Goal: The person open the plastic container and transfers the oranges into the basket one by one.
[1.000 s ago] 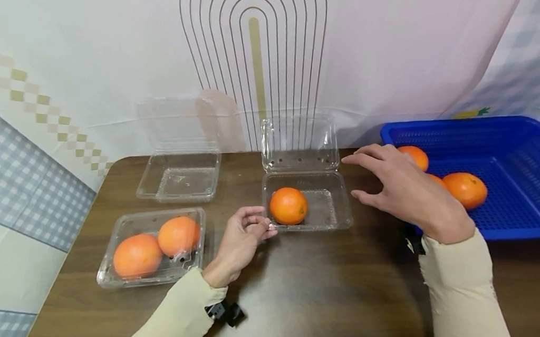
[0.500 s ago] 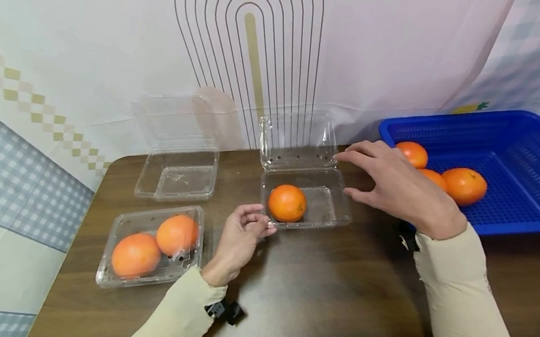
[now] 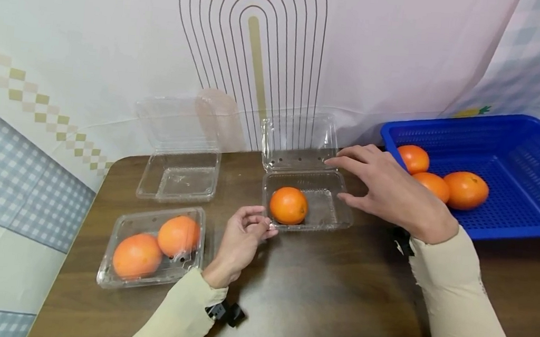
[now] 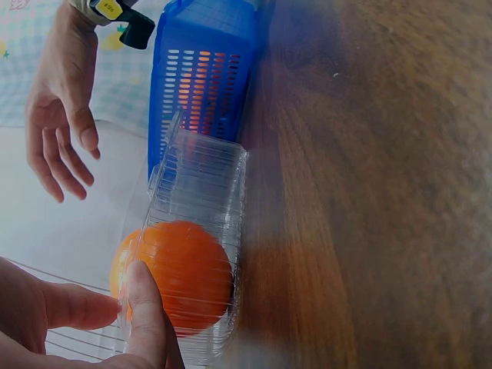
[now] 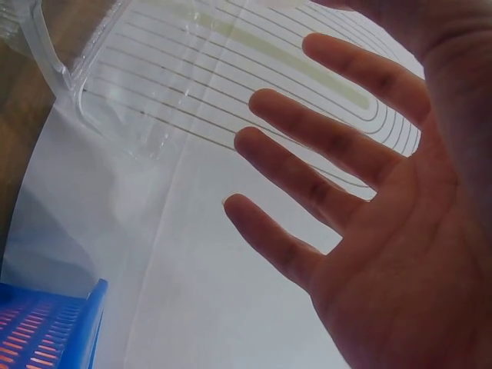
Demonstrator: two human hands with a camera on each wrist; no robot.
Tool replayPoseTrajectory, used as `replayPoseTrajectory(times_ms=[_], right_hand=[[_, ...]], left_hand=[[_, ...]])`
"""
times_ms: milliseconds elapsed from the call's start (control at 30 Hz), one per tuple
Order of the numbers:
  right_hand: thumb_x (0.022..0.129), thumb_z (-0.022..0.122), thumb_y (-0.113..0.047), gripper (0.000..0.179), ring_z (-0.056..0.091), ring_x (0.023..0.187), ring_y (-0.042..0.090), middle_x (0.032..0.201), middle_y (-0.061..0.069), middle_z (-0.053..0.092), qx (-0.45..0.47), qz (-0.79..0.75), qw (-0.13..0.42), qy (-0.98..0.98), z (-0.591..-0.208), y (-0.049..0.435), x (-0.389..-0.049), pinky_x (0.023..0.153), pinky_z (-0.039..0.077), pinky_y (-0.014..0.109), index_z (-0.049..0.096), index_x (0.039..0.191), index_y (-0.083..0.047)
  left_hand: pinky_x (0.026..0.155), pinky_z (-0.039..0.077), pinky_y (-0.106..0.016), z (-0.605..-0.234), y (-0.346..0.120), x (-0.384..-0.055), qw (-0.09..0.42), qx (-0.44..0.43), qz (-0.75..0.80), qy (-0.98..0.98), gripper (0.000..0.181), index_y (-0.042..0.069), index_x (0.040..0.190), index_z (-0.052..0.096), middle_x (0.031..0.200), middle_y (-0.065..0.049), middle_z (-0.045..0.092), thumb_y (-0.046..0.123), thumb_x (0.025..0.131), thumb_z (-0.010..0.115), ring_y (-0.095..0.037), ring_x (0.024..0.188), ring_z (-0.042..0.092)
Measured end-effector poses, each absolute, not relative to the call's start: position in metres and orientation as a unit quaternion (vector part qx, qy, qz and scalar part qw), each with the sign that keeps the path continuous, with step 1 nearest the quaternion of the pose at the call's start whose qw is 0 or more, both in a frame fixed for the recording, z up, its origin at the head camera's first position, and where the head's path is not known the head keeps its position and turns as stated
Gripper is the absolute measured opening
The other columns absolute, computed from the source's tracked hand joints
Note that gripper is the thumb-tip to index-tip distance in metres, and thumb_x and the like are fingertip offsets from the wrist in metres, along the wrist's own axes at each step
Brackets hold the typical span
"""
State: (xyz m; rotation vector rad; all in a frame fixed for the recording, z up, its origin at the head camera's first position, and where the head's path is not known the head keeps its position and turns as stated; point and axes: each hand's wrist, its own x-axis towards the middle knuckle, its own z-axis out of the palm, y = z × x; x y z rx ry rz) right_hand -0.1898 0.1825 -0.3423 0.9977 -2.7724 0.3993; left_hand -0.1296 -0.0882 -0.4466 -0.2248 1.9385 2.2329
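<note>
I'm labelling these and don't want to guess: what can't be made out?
Head: left side of basket, partly behind the right hand.
Head: basket's right end, cut off by the edge.
Left wrist: the basket's oranges, mostly behind its slotted wall.
Right wrist: thumb, mostly cut by top edge.

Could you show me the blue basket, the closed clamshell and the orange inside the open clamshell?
Blue basket (image 3: 511, 190): head view, bare floor inside.
Closed clamshell (image 3: 137, 223): head view, bare part of lid.
Orange (image 3: 288, 205): head view, middle of its visible surface.
</note>
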Motion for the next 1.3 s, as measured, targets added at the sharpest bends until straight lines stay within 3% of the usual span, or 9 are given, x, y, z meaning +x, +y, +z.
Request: replayPoseTrajectory(times_ms=[700, 1300], right_hand=[[0.085, 0.083, -0.025, 0.054, 0.052, 0.125, 0.031, 0.136, 0.010, 0.061, 0.363, 0.144, 0.103, -0.915, -0.347, 0.170, -0.191, 0.105, 0.049, 0.054, 0.064, 0.135, -0.017], [0.084, 0.084, -0.021, 0.054, 0.052, 0.126, 0.032, 0.133, 0.011, 0.063, 0.389, 0.157, 0.110, -0.901, -0.355, 0.160, -0.191, 0.101, 0.049, 0.055, 0.065, 0.134, -0.016]], left_hand=[[0.088, 0.065, -0.028, -0.446, -0.087, -0.131, 0.085, -0.081, 0.755, 0.646, 0.035, -0.009, 0.134, 0.046, 0.103, -0.011, 0.055, -0.009, 0.099, 0.053, -0.011, 0.082, 0.066], [0.087, 0.065, -0.027, -0.445, -0.087, -0.130, 0.085, -0.078, 0.753, 0.648, 0.035, -0.010, 0.133, 0.046, 0.102, -0.010, 0.055, -0.009, 0.100, 0.054, -0.010, 0.082, 0.066]])
